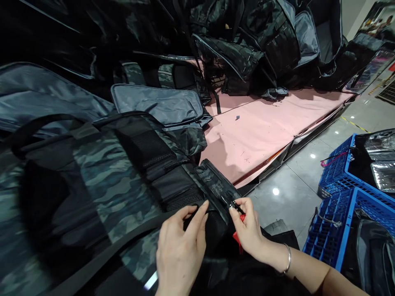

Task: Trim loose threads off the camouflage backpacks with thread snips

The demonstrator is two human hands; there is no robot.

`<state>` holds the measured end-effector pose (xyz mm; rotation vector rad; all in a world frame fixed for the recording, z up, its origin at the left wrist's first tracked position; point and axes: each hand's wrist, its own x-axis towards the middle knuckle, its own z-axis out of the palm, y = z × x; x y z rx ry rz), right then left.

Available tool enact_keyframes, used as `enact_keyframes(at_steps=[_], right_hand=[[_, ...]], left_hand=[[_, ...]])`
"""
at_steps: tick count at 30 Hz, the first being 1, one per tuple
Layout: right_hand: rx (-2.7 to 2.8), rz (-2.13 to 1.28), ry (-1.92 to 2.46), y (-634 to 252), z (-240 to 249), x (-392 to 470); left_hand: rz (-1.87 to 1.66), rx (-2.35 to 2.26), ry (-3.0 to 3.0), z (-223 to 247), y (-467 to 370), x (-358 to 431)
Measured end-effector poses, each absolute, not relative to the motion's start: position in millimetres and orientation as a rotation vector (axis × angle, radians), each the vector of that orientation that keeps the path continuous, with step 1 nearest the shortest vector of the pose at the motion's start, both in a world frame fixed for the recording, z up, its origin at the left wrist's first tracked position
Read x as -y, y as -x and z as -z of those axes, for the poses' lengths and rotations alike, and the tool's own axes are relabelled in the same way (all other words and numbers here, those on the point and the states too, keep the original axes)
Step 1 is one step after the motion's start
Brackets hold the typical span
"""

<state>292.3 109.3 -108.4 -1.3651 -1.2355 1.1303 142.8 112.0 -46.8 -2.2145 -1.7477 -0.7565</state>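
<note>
A camouflage backpack (120, 185) with black mesh panels and wide shoulder straps lies in front of me, back panel up. A long black webbing strap (123, 242) crosses its lower part and runs up to my left hand (182, 246). The thumb and fingers of that hand are closed on the strap near the pack's right side. My right hand (249, 230), with a silver bangle at the wrist, is closed around a small dark tool with a red part (237, 238), mostly hidden by the fingers. Its tip is beside the pack's side edge (220, 189).
More dark camouflage bags with grey linings (157, 102) are piled along the back and left. A pink-covered table (247, 135) extends to the right, with thread scraps on it. Blue plastic crates (333, 222) holding bags stand on the shiny tiled floor (290, 181).
</note>
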Motion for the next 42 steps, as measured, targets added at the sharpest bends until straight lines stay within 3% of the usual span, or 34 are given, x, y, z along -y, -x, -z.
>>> enact_keyframes(at_steps=[14,27,42], right_hand=[[1.568,-1.009,1.412,-290,101,-91],[1.573,-0.791,1.481,-278,109,-101],[1.376,-1.125,1.158,-294,107,-101]], left_hand=[[0.989,1.619,2.104,58,-141,-101],[0.963,1.628,2.087,63,-142,-103],[0.942,1.632,2.129,71,-133,-97]])
